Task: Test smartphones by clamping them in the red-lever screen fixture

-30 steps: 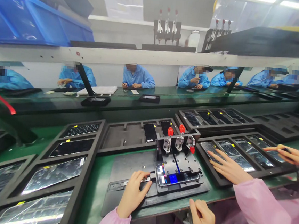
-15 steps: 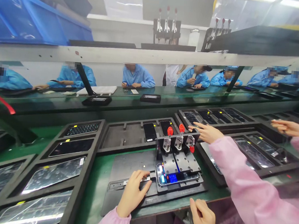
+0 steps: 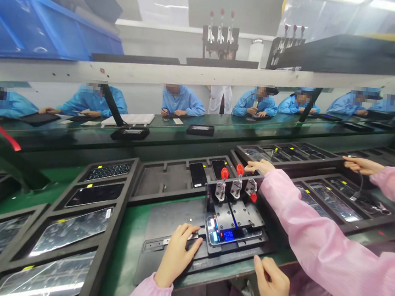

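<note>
A black test fixture [image 3: 236, 253] with a metal pressing plate and toggle clamps with red tips stands before me. A phone screen [image 3: 226, 235] lies lit under the plate, showing blue and white patches. My left hand [image 3: 177, 254] is at the fixture's left side, its thumb and fingers about a small black slider block [image 3: 203, 233] beside the lit screen. By the table's front edge, my right hand [image 3: 273, 283] is loosely closed, thumb up, apart from the fixture; I see nothing in it.
Black trays [image 3: 118, 205] with screens flank the fixture on the left; another tray [image 3: 162, 188] lies behind it. At right, a co-worker's hand [image 3: 260, 166] reaches behind the clamps; the other hand [image 3: 362, 165] holds a cable over a tray. A shelf [image 3: 176, 72] crosses above.
The co-worker's near arm has moved left behind the clamps, and the other hand has moved left with the cable. My right hand has shifted slightly up and right; my left hand stays nearly still.
</note>
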The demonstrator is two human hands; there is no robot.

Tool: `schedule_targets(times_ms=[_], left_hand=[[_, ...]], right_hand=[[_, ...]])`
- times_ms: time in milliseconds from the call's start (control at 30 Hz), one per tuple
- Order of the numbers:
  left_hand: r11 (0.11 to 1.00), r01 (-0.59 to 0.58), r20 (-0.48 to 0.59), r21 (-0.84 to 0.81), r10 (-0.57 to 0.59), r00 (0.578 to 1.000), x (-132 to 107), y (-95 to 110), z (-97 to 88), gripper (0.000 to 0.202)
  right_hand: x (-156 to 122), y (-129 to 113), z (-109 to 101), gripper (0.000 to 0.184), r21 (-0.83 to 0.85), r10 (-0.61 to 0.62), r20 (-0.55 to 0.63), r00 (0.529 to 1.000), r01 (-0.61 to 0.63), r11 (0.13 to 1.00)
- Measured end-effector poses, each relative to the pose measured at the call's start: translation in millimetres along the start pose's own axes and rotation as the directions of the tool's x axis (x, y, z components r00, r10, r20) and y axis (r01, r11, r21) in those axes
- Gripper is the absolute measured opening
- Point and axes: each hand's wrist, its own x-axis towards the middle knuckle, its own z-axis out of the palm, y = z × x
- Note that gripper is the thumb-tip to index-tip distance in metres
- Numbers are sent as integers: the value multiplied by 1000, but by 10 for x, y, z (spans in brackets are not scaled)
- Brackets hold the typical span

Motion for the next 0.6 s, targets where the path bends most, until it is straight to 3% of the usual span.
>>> schedule_targets(times_ms=[133,200,333,400,467,567,600], left_hand=[[1000,-16,-7,3,16,1000,19,13,9,25],[1000,-20,-5,5,20,1000,20,3,14,24],[1000,-22,7,9,22,1000,15,-32,22,23],[1000,-25,10,12,25,1000,14,-47,24,23],[999,-33,13,18,32,999,17,-55,25,22],[997,-47,24,55,46,999,26,-54,20,21],[995,-53,30,86,51,998,30,-50,18,21]], right_hand=[[627,-158,-119,17,-34,37,-61,997,-39,999],[946,-169,-87,20,-86,104,-78,991,-111,990],[1342,-104,101,31,-122,176,72,982,-166,979],[1464,-80,84,30,-110,156,133,979,-141,984],[1595,-45,-119,30,-90,122,168,978,-108,990],[1780,93,-685,48,-50,11,289,957,4,999],[1808,158,-876,52,-20,-97,447,889,118,993]])
